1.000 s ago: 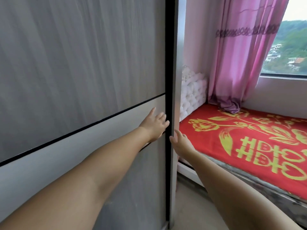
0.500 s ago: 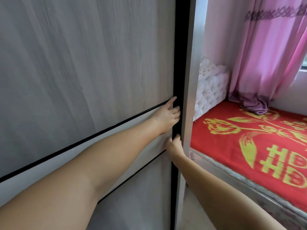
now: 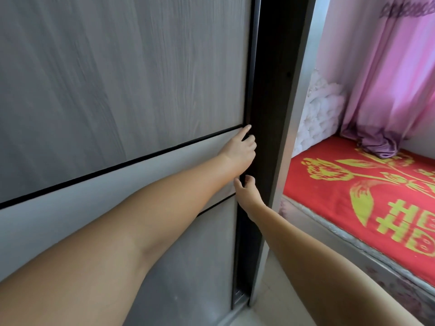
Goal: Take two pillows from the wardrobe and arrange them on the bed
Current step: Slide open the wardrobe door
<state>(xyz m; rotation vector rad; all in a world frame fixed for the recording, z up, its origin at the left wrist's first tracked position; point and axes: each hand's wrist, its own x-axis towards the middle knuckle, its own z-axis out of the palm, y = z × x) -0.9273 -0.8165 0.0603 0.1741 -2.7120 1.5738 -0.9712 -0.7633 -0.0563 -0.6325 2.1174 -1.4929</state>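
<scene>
Together, both hands (image 3: pixel 242 168) grip wardrobe door (image 3: pixel 122 74) (edge).

A: Are you seeing any writing on the sliding wardrobe door (image 3: pixel 117 90)?

B: Nothing is showing there: no label, brand or number on the grey woodgrain panel or its black frame.

A: And over at four o'clock?

B: The red bed cover (image 3: pixel 329 203) is carrying one readable sign, the yellow double-happiness character 囍 (image 3: pixel 407 228), and it is lying tilted, running off the right edge. Around it, yellow flowers and leaves are showing, but those are pictures, not text.

A: Is anything reading on the pink curtain (image 3: pixel 388 78) at two o'clock?

B: Only a patterned band is running across its top; no letters are making themselves out.
</scene>
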